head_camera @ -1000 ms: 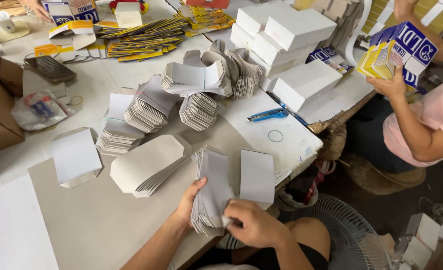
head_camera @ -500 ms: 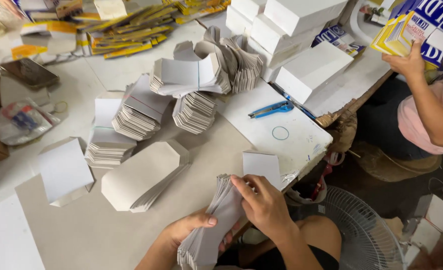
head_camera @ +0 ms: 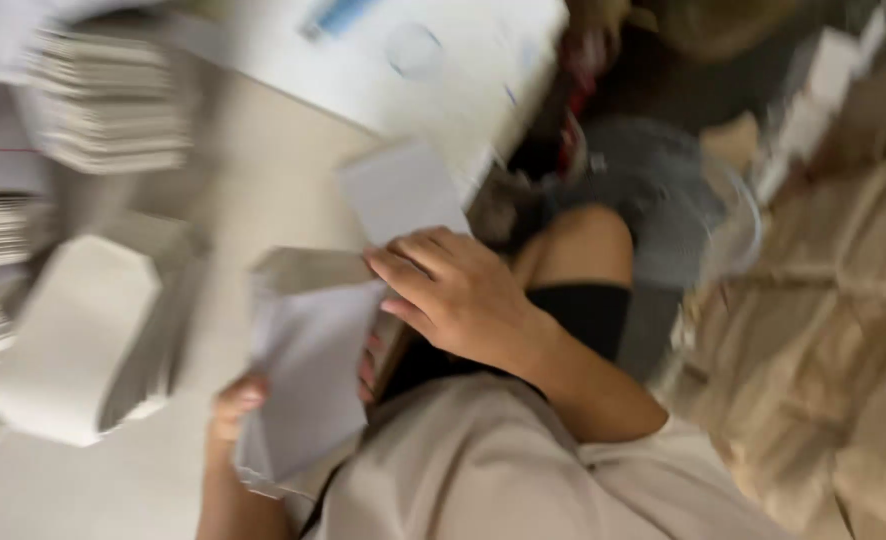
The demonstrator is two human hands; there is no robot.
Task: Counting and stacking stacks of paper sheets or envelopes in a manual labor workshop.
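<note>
We have two hands on one bundle here: our left hand (head_camera: 238, 405) cups the stack of flat white card blanks (head_camera: 308, 375) from below, thumb over its near edge and fingertips wrapped round the far side, while our right hand (head_camera: 453, 295) lies across the top corner, fingers curled and pinching the upper sheets. The bundle sits at the table's (head_camera: 273, 170) edge, just above our lap. One loose white card (head_camera: 403, 190) lies flat beside the right hand's fingertips. To the left we count one fanned pile of cream blanks (head_camera: 78, 340), and three more stacks of folded cards (head_camera: 108, 105) along the left side, the lower ones cut off by the frame. Everything is smeared by motion, so we cannot count the sheets. A blue tool (head_camera: 333, 18) at the top is too blurred to identify. Beyond our knee sits a grey floor fan (head_camera: 663, 200), partly hidden.
</note>
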